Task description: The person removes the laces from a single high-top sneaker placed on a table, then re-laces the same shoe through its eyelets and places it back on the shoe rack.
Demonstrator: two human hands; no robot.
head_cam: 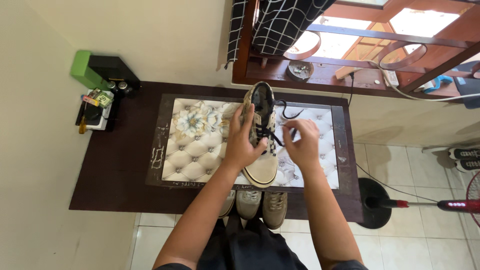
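Head view shows, at frame centre, the left hand (243, 142) clasping a beige sneaker (263, 145) above the patterned table (195, 150) while the right hand (302, 145) pinches its dark lace (276, 131), mid-lacing; steady tension seems needed next.

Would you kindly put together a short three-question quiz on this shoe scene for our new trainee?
1. True or false: the left hand grips the beige sneaker from its side.
2. What does the right hand pinch? A) a green box B) the dark lace C) a fan
3. Fill in: the sneaker rests on a quilted ____-patterned table top.

Key: 1 true; 2 B; 3 floral.
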